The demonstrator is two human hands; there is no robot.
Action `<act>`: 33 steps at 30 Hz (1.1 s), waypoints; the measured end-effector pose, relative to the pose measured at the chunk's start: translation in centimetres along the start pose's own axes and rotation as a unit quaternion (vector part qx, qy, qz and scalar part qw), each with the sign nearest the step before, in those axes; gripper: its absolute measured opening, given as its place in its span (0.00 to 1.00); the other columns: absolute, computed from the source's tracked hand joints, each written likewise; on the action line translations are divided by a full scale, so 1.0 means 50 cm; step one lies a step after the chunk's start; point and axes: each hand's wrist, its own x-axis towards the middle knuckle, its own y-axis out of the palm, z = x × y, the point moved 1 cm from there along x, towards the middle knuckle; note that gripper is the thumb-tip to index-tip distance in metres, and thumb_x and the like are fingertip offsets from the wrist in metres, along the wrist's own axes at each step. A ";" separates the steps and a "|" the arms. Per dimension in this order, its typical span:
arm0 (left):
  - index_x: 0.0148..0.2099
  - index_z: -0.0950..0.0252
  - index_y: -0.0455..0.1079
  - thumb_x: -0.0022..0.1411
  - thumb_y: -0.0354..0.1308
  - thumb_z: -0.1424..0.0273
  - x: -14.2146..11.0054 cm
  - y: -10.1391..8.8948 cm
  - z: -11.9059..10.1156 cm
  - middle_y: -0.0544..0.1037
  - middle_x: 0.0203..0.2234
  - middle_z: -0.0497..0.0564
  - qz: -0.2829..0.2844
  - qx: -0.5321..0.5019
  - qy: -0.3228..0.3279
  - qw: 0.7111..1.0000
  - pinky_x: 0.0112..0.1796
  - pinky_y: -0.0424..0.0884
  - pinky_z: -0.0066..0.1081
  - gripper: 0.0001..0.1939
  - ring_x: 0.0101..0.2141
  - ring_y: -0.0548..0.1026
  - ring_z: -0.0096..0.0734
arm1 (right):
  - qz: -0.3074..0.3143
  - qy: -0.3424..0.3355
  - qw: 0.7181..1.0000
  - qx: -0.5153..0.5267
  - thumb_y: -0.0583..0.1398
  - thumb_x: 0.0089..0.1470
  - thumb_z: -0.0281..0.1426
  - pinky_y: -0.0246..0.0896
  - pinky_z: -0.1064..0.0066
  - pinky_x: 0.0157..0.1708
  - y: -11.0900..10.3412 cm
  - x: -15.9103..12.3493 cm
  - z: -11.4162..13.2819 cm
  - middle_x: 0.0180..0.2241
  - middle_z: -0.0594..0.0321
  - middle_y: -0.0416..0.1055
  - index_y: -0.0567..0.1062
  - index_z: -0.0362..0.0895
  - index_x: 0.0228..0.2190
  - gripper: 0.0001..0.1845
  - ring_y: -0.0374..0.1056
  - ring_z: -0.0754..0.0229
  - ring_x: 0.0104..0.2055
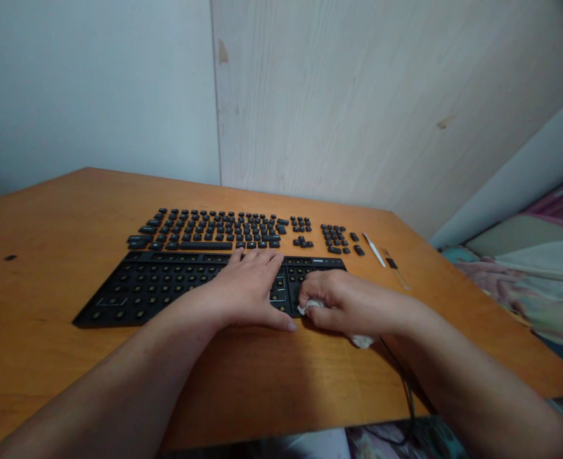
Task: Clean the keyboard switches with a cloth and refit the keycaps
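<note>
A black keyboard frame (157,287) with its keycaps taken off lies on the wooden table (56,217). My left hand (250,287) lies flat on the frame's right half, fingers stretched out, holding it down. My right hand (338,303) is closed around a crumpled white tissue (310,307) and presses it against the frame's right end. The loose black keycaps (214,228) are laid out in keyboard order on the table just behind the frame.
A thin white tool (373,248) and a clear tool with a small black piece (396,268) lie right of the keycaps. A black cable (403,376) runs off the table's front edge. Bedding (530,268) is on the right, a wall behind.
</note>
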 end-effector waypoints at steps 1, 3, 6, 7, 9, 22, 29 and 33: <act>0.72 0.65 0.47 0.36 0.56 0.30 0.000 0.000 0.000 0.51 0.69 0.63 -0.001 0.000 0.001 1.000 0.63 0.41 0.57 0.68 0.66 0.50 0.62 | 0.005 0.003 1.000 -0.002 0.58 0.51 0.23 0.57 0.71 0.34 -0.004 -0.003 -0.003 0.32 0.62 0.73 0.75 0.43 0.33 0.07 0.66 0.61 0.33; 0.72 0.66 0.47 0.36 0.55 0.30 -0.001 0.001 0.000 0.52 0.69 0.63 -0.004 0.001 0.005 1.000 0.63 0.42 0.57 0.68 0.66 0.51 0.62 | -0.010 0.016 1.000 -0.001 0.58 0.51 0.23 0.57 0.71 0.34 -0.012 -0.007 -0.008 0.31 0.62 0.73 0.75 0.43 0.33 0.07 0.65 0.61 0.33; 0.72 0.66 0.47 0.37 0.55 0.30 -0.002 0.001 0.001 0.52 0.69 0.64 -0.006 0.005 0.007 1.000 0.63 0.42 0.58 0.68 0.66 0.51 0.62 | -0.050 0.026 0.998 0.010 0.58 0.52 0.24 0.58 0.71 0.35 -0.009 -0.002 -0.006 0.32 0.62 0.72 0.74 0.43 0.34 0.07 0.66 0.61 0.34; 0.72 0.67 0.47 0.37 0.55 0.30 -0.002 0.001 0.001 0.52 0.69 0.64 -0.006 0.006 0.007 1.000 0.63 0.42 0.58 0.68 0.66 0.51 0.61 | -0.054 0.021 0.998 0.011 0.58 0.52 0.24 0.58 0.71 0.35 -0.005 0.001 -0.003 0.33 0.62 0.72 0.74 0.43 0.34 0.07 0.66 0.61 0.34; 0.72 0.67 0.48 0.37 0.55 0.30 -0.002 0.000 0.001 0.51 0.69 0.64 -0.004 0.008 0.007 1.000 0.63 0.42 0.57 0.68 0.66 0.51 0.61 | -0.047 0.004 0.999 0.004 0.57 0.53 0.24 0.58 0.70 0.35 0.004 0.007 0.005 0.33 0.61 0.73 0.74 0.43 0.34 0.07 0.66 0.60 0.35; 0.71 0.66 0.49 0.37 0.55 0.30 -0.003 -0.004 -0.002 0.53 0.69 0.64 -0.006 0.006 0.007 1.000 0.63 0.42 0.56 0.67 0.65 0.52 0.62 | -0.041 0.009 0.999 0.015 0.58 0.52 0.24 0.57 0.70 0.35 -0.007 0.002 0.003 0.33 0.61 0.73 0.75 0.43 0.34 0.07 0.66 0.60 0.35; 0.72 0.65 0.47 0.36 0.56 0.30 -0.002 -0.002 0.001 0.52 0.69 0.63 -0.003 0.001 0.003 1.000 0.63 0.42 0.55 0.68 0.66 0.51 0.63 | 0.045 0.060 0.997 -0.009 0.59 0.52 0.25 0.55 0.72 0.31 -0.033 -0.022 -0.025 0.30 0.63 0.73 0.75 0.43 0.32 0.06 0.65 0.62 0.30; 0.72 0.65 0.46 0.36 0.55 0.30 -0.002 0.000 0.003 0.51 0.69 0.64 -0.004 0.004 0.003 1.000 0.63 0.42 0.56 0.69 0.66 0.50 0.63 | 0.016 0.103 0.995 0.005 0.57 0.54 0.27 0.54 0.72 0.28 -0.045 -0.030 -0.036 0.29 0.63 0.73 0.75 0.44 0.35 0.07 0.64 0.63 0.28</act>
